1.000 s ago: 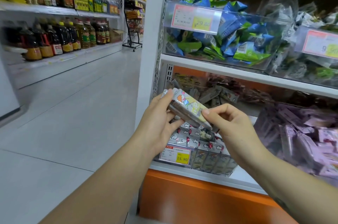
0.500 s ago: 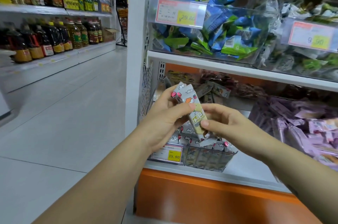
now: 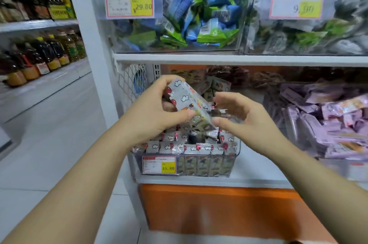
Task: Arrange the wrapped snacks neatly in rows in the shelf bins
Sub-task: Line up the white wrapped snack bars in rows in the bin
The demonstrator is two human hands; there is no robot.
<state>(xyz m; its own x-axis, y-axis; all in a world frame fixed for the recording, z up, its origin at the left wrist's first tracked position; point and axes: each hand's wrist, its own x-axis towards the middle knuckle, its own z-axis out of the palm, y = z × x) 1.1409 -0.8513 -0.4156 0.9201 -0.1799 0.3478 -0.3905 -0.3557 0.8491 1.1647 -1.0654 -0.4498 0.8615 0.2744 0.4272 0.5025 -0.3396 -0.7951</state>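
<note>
My left hand (image 3: pixel 153 116) grips a small stack of grey wrapped snacks (image 3: pixel 185 100) printed with clouds and red spots, tilted with its lower end to the right. My right hand (image 3: pixel 245 116) is beside that lower end with fingers spread and loosely curved; its thumb tip touches the stack's corner. Both hands hover just above a clear shelf bin (image 3: pixel 236 157) with a 15.80 price tag (image 3: pixel 159 165). Matching snacks (image 3: pixel 191 147) stand in rows along the bin's front, and there is a dark gap in the middle behind them.
A clear bin of purple packets (image 3: pixel 318 124) sits to the right on the same shelf. Above, bins hold blue-green packets (image 3: pixel 191 16) and green-grey packets (image 3: pixel 310 34). A white upright post (image 3: pixel 93 44) is at left, with an aisle of oil bottles (image 3: pixel 39 54) beyond.
The stack has tilted steeper and come down toward the bin. My right hand has loosened from a pinch on the stack's end to spread fingers. My view has moved closer to the shelf.
</note>
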